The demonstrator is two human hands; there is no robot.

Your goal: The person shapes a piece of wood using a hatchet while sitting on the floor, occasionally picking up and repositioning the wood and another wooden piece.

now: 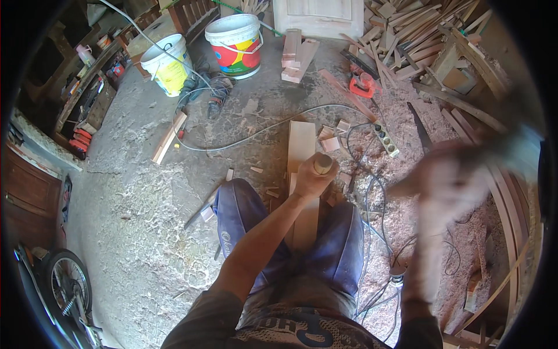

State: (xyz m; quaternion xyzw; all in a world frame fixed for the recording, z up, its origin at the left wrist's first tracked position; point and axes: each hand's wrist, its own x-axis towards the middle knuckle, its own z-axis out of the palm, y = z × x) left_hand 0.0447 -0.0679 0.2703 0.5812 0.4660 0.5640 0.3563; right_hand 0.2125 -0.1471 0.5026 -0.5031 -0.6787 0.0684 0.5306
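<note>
On the rough, shavings-strewn workshop floor [145, 198], our left hand [314, 184] grips a wooden handle [322, 163] over the board [301, 141] between our knees [233, 198], our right hand [450, 189] too blurred to tell its grip.

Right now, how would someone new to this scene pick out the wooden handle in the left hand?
Find the blue trousers at the lower centre, with pale wood running between their legs. Above that wood is the left hand, closed around the wooden handle. Its round end faces upward, unlike the flat wood scraps lying just beyond.
</note>
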